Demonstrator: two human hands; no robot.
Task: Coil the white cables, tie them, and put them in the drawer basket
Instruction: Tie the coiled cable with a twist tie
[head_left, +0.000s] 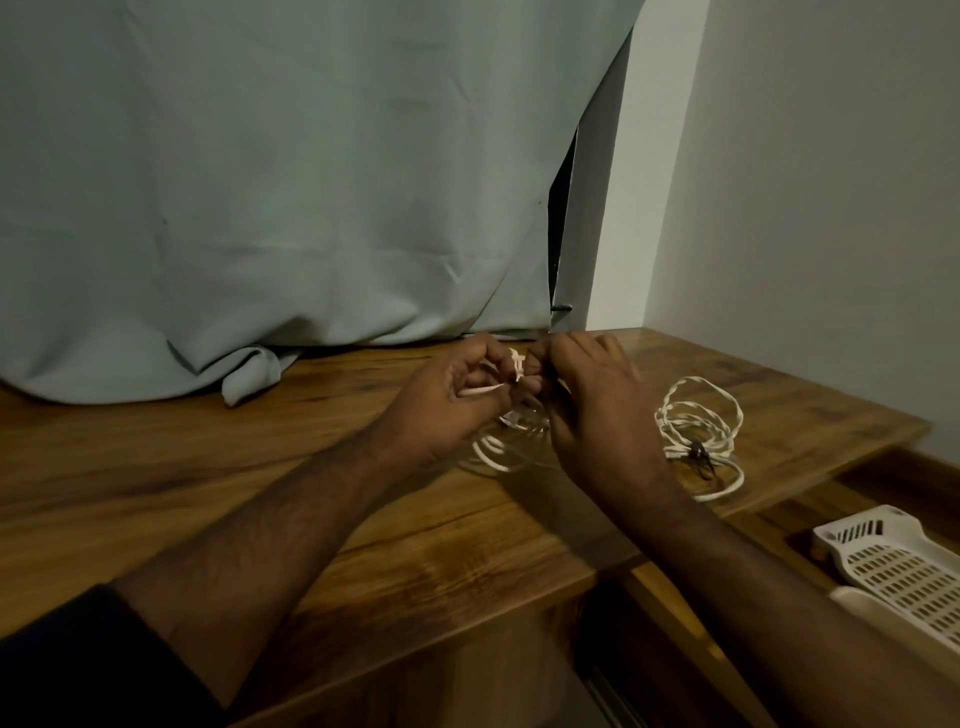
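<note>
Both hands, left (457, 395) and right (587, 410), pinch one cable (501, 452), tying it; second coil (698, 436) is tied; basket (893, 566) waits.

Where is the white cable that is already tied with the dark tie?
In the head view, the tied white cable lies on the wooden table, just right of the right hand, beyond the white basket.

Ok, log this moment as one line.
left hand + right hand: tying white cable | second coil: tied, on table | basket: empty
</note>
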